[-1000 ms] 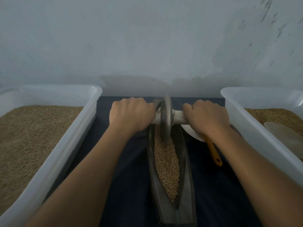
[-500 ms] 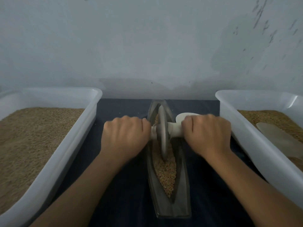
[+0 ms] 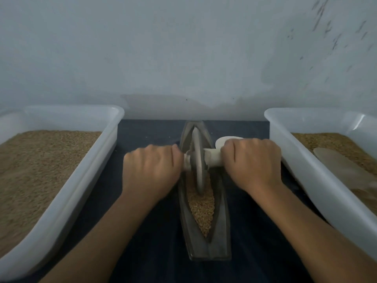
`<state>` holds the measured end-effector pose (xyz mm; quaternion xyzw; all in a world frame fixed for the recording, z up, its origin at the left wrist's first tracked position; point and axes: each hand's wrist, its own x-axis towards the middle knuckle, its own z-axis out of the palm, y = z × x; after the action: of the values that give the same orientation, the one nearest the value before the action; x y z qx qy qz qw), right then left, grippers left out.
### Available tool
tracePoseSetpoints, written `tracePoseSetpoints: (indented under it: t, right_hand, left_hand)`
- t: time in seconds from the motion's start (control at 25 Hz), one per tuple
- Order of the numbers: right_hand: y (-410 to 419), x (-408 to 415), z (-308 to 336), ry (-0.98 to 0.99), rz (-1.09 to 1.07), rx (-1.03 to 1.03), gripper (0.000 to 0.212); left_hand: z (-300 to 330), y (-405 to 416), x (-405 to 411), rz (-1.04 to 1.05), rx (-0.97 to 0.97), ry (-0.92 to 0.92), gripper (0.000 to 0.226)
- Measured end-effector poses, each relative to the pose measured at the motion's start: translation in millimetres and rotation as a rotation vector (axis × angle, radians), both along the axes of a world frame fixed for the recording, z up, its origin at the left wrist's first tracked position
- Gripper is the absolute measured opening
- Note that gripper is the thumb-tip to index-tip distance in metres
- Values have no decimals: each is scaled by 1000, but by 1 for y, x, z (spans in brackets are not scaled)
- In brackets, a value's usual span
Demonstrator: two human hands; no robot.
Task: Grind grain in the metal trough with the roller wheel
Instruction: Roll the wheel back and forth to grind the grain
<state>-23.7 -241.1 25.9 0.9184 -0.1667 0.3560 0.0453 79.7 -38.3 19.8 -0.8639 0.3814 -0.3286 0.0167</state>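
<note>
The trough lay on the dark cloth between two white tubs of grain — one left, one right. The wheel stood upright in it, its rim down in the grain. The left hand and right hand each gripped an end of the white axle, fingers curled round it — one either side of the wheel.

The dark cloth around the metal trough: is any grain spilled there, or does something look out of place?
A few pale specks lie on the dark cloth near the far end of the metal trough; they may be stray grain, but are too small to tell. Otherwise the grain sits inside the trough. Nothing else stands out.
</note>
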Motion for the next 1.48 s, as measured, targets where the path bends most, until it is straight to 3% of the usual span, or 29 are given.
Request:
tracePoseSetpoints:
  t: [0.12, 0.28, 0.44, 0.52, 0.6, 0.68, 0.84, 1.0, 1.12, 1.2, 1.28, 1.36, 1.48]
  right_hand:
    - [10, -33, -10, -96, 73, -52, 46]
    - [14, -37, -11, -177, 73, -152, 48]
    - [-3, 5, -2, -58, -34, -16, 51]
    - [-19, 30, 3, 105, -130, 62, 54]
    - [-35, 48, 7, 200, -139, 148, 54]
    - [-36, 51, 10, 202, -119, 210, 53]
    - [-10, 22, 5, 16, -49, -13, 54]
    - [2, -9, 5, 10, 44, -42, 46]
    - [1, -18, 19, 62, 22, -91, 48]
    - [-2, -32, 29, -85, -37, -85, 46]
    - [-6, -53, 27, -210, -79, -114, 31]
    - [-3, -73, 9, -129, -73, -87, 29]
    - [2, -87, -22, 264, -169, 139, 37]
  left_hand:
    - [-2, 16, -23, -96, -229, 126, 41]
    - [-3, 19, -27, -132, -294, 145, 40]
    - [6, -3, 10, -46, 55, -9, 24]
    - [21, -24, 37, -8, 130, 82, 15]
    - [30, -42, 58, 41, 136, 201, 19]
    - [26, -43, 59, 66, 87, 202, 21]
    - [1, -13, 21, 18, 20, -6, 29]
    - [-4, -5, 4, 23, -283, 143, 50]
    - [-4, -7, 1, 29, -366, 156, 56]
    - [-4, -8, 3, 31, -377, 150, 58]
    - [-4, -9, 4, 21, -381, 138, 59]
    - [-6, -10, 5, 16, -394, 121, 59]
    - [-8, -11, 7, 38, -386, 163, 59]
